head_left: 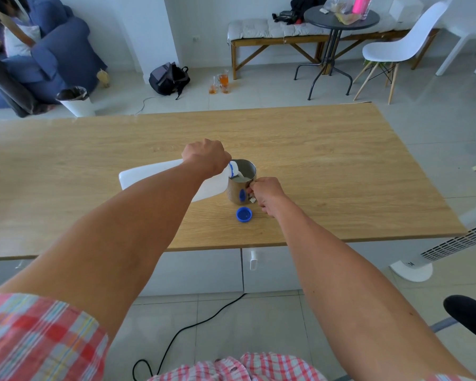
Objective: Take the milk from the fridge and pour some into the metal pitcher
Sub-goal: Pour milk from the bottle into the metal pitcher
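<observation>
Tipping the milk jug (160,177) in the left hand (204,158), grip clamped near its neck so the mouth overhangs the metal pitcher (241,185), right hand (267,195) clasping the pitcher's handle to steady it on the surface (327,171), blue cap (244,214) parked just before the pitcher.

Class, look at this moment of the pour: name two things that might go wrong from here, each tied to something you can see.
1. The milk jug, tipped almost flat by the left hand, might surge and overshoot the narrow metal pitcher, spilling on the wooden table.
2. The blue cap lies loose just beside the right hand gripping the pitcher's handle; a small move could knock it away.
</observation>
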